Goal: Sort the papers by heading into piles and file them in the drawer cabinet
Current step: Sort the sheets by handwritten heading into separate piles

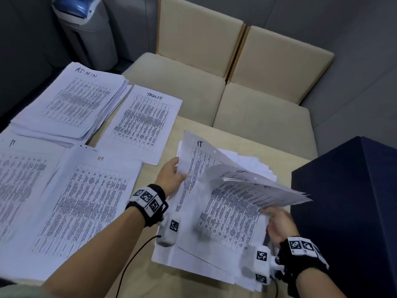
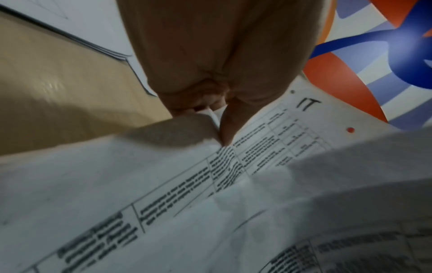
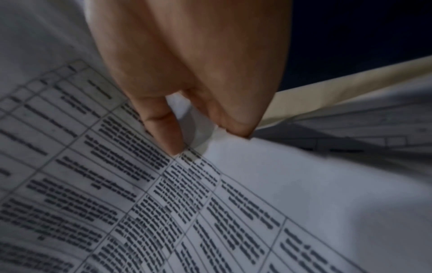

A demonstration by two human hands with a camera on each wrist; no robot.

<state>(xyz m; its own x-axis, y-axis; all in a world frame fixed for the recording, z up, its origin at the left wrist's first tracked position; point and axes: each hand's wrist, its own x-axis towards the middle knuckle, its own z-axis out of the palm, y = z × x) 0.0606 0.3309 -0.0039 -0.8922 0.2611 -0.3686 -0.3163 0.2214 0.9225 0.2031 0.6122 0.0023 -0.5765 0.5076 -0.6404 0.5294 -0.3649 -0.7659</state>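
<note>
On the tan table (image 1: 171, 282) lie sorted piles: ADMIN (image 1: 71, 102), TASKLIST (image 1: 144, 119), IT pile (image 1: 19, 171) and HR (image 1: 86, 203). An unsorted stack (image 1: 206, 263) sits at the front right. My left hand (image 1: 173, 177) pinches the left edge of a sheet headed IT (image 1: 194, 160), lifted off the stack; the left wrist view shows thumb and fingers (image 2: 225, 129) clamped on the IT sheet (image 2: 292, 127). My right hand (image 1: 277, 224) grips the right edge of raised printed sheets (image 1: 234, 211); in the right wrist view its fingertips (image 3: 174, 146) curl on those sheets (image 3: 163, 203).
A dark blue cabinet (image 1: 352, 207) stands at the right, close to my right hand. Beige cushioned chairs (image 1: 247, 100) sit behind the table. A grey water dispenser (image 1: 86, 29) stands at the back left. A black cable (image 1: 133, 261) trails from my left wrist.
</note>
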